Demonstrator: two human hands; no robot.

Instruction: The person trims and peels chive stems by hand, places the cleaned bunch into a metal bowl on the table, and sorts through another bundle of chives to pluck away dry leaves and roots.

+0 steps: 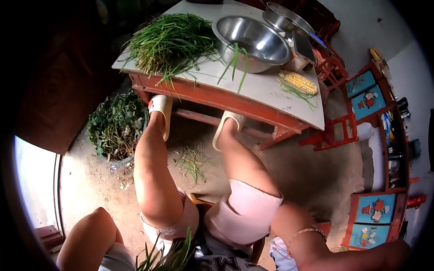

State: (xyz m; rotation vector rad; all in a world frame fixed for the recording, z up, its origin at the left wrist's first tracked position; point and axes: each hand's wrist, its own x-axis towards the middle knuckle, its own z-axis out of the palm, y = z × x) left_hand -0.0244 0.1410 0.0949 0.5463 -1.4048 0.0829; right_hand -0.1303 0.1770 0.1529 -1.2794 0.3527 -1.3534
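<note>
A bunch of long green stalks [167,259] lies at my lap by the bottom edge. At the lower left a bent part of my left arm shows; my left hand is out of the frame. My right arm comes in at the lower right with a beaded bracelet [307,231]. Beyond it, my right hand [293,217] is beside my thigh, its fingers hidden. On the white-topped table [266,97] are a large heap of green stalks [174,38], a steel basin [253,43] with a few stalks over its rim, and a corn cob [298,82].
A basket of leafy greens [118,126] stands on the floor left of my feet, with loose stalks [193,163] scattered between my legs. A second metal pan [282,20] sits at the table's back. Red chairs and a painted cabinet [373,210] stand at the right.
</note>
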